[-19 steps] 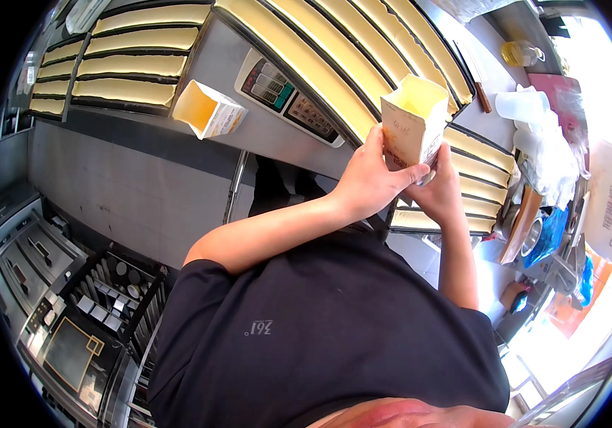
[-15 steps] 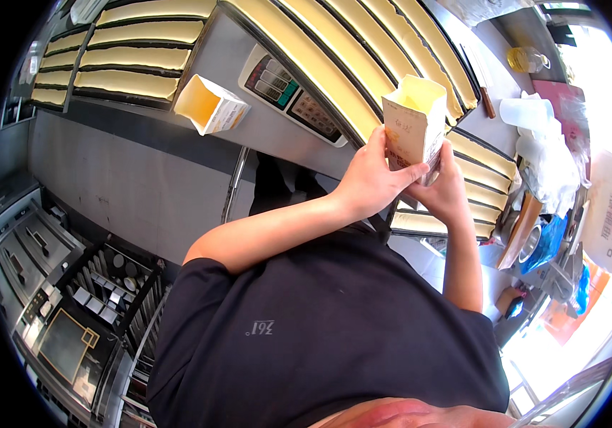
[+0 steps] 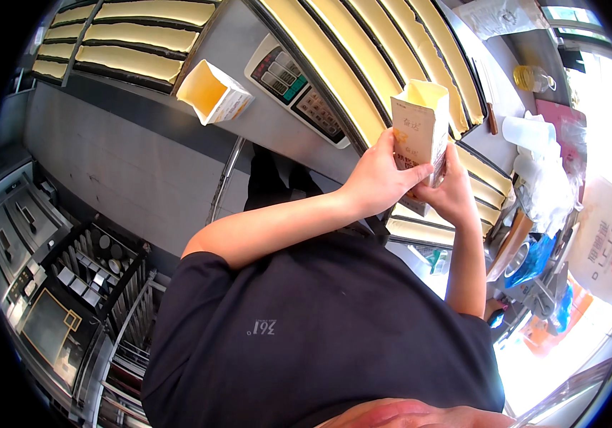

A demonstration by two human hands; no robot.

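Both of my hands hold an open-topped paper carton (image 3: 414, 132), pale outside and yellowish inside, up in front of long trays. My left hand (image 3: 377, 178) grips its left side, with the thumb across the front. My right hand (image 3: 452, 189) wraps the right side and lower part, and its fingers are partly hidden behind the carton. To the left, a second open carton (image 3: 229, 103) with an orange-yellow inside stands near the counter edge. Behind my hands is a large black tray (image 3: 334, 53) of long, pale yellow filled strips.
A digital scale (image 3: 295, 89) sits on the metal counter (image 3: 263, 132), partly under the tray. More filled trays (image 3: 134, 53) are at the far left. On the right are a knife (image 3: 491, 118), an oil bottle (image 3: 532, 78), white plastic cups (image 3: 527, 133) and plastic bags (image 3: 541, 185).
The carton in my hands stands a little more upright, showing more of its front. My grip stays the same, and the whole view has shifted slightly.
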